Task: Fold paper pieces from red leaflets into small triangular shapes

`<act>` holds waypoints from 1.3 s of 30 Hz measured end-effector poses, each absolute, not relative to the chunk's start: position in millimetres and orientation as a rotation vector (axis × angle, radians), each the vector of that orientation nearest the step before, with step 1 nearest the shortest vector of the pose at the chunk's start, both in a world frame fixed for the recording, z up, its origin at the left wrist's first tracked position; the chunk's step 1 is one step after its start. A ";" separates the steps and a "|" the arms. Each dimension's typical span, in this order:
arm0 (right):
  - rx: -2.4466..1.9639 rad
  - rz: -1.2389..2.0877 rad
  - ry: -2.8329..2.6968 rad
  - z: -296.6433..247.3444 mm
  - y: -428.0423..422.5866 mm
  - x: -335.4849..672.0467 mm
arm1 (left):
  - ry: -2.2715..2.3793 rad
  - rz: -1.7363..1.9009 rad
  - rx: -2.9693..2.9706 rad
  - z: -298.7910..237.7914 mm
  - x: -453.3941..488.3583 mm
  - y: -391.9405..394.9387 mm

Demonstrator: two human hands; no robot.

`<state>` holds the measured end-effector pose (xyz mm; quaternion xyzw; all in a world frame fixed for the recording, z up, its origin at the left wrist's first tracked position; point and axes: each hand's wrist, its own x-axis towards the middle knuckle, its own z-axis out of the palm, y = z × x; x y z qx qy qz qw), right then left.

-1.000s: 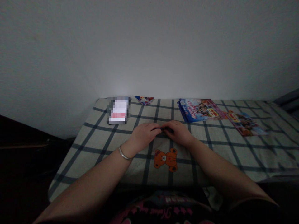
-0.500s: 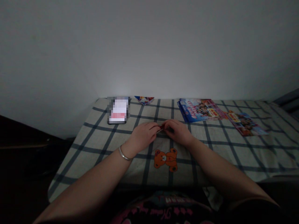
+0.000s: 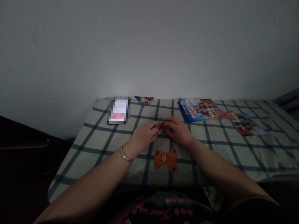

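Observation:
Between my two hands, just above or on the checked cloth, is a small folded piece of printed paper (image 3: 160,126), red on top with a pale edge. My left hand (image 3: 144,134), a silver bangle at its wrist, pinches the paper's left side. The fingers of my right hand (image 3: 178,130) are bent around its right end. Much of the paper is hidden by my fingers.
A lit phone (image 3: 118,110) lies at the back left. Beside it, against the wall, is a folded paper triangle (image 3: 144,100). Stacked colourful flyers (image 3: 198,109) lie at the back right, with another flyer (image 3: 246,123) farther right. The checked tablecloth (image 3: 93,149) bears a bear print (image 3: 165,159).
The fingers of my right hand have shifted and straightened a little. More of the paper's red face shows between my hands. The phone and flyers stay in place.

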<state>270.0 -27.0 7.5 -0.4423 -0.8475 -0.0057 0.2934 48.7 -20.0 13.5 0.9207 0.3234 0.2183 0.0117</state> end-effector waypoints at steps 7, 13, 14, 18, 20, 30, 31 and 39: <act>-1.175 -0.048 -2.301 10.4 -28.9 268.9 | 1.088 0.713 2.884 9.4 47.4 -21.0; -1.154 -0.077 -2.299 9.4 -27.6 268.9 | 1.053 0.736 2.869 11.4 48.8 -22.2; -1.147 -0.081 -2.300 9.0 -27.3 269.0 | 1.051 0.736 2.866 11.9 49.0 -22.5; -1.137 -0.062 -2.322 8.6 -26.8 269.8 | 1.052 0.727 2.852 11.6 49.3 -22.9; -1.134 -0.043 -2.331 9.1 -27.0 270.1 | 1.045 0.721 2.850 10.9 49.3 -22.6; -1.067 -0.004 -2.333 12.2 -27.9 268.5 | 1.010 0.662 2.874 16.0 50.7 -22.9; -1.068 0.006 -2.336 12.2 -27.9 268.3 | 1.003 0.640 2.876 16.8 50.7 -23.2; -1.022 0.032 -2.387 11.3 -26.0 266.8 | 1.038 0.630 2.886 15.9 52.1 -24.4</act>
